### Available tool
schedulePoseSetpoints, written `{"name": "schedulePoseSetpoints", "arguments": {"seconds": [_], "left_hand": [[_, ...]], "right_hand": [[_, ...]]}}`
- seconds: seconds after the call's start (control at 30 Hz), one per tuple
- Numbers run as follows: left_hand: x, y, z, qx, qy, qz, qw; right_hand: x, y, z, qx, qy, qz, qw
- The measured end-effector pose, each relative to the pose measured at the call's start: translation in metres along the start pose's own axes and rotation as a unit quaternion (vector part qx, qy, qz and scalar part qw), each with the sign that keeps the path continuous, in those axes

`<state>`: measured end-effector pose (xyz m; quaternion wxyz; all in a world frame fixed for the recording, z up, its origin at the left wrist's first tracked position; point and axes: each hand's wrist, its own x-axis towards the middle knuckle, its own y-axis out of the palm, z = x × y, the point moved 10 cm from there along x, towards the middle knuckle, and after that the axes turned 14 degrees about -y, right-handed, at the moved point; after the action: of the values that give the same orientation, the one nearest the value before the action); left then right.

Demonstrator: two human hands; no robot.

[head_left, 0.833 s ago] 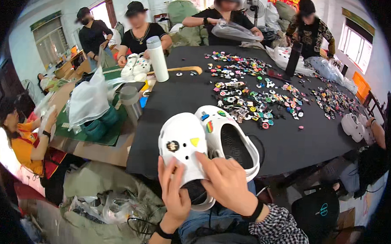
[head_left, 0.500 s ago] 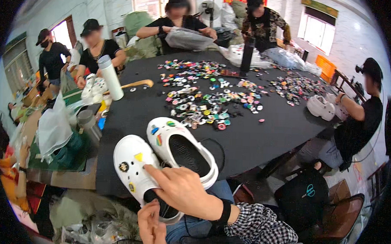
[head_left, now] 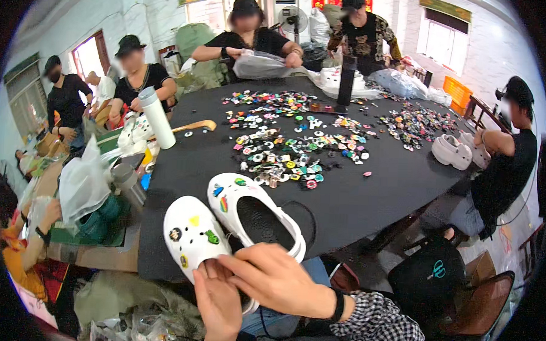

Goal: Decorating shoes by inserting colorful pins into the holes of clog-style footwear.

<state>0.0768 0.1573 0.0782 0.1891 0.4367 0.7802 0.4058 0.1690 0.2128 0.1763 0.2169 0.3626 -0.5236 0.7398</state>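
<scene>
A: Since the frame before, the right hand (head_left: 281,282) has drawn back off the upper of the rounded white foam clog (head_left: 195,246), and the left hand (head_left: 219,301) has come up to meet it at the foot opening. A small green charm (head_left: 212,236) now shows where the right index finger was.

B: Position of the clog, and condition of the hands?

A: Clog at the near edge of the black tabletop (head_left: 368,204), toe outward, just beside its charm-dotted white mate (head_left: 233,193). Right index extended, other fingers curled; left half-cupped. Whether either holds anything, I cannot tell.

B: Good practice here?

A: In my judgement: brace the upper from inside, press squarely over the hole, and check by touch that the stud is fully through and the face sits flat.

B: Obscured?

A: Left fingertips, partly behind the right hand; right thumb; most of the clog's heel. My view stops at the left wrist. The charm's design is too small to read.
</scene>
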Motion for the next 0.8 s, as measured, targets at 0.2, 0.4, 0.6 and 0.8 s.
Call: {"name": "schedulePoseSetpoints", "arguments": {"seconds": [0.2,0.4,0.6,0.8], "left_hand": [[0.001,-0.016,-0.003,-0.007,0.021,-0.062,0.998],[0.009,-0.002,0.001,-0.082,0.028,-0.039,0.995],[-0.001,-0.017,-0.006,0.001,0.058,-0.100,0.993],[0.006,-0.007,-0.007,-0.001,0.064,-0.130,0.989]], "right_hand": [[-0.027,-0.010,-0.030,-0.103,0.081,0.191,0.973],[-0.030,-0.002,-0.011,-0.137,-0.022,0.173,0.975],[-0.032,0.010,0.008,-0.072,0.009,0.133,0.989],[-0.031,-0.007,-0.004,0.016,0.038,0.128,0.991]]}}
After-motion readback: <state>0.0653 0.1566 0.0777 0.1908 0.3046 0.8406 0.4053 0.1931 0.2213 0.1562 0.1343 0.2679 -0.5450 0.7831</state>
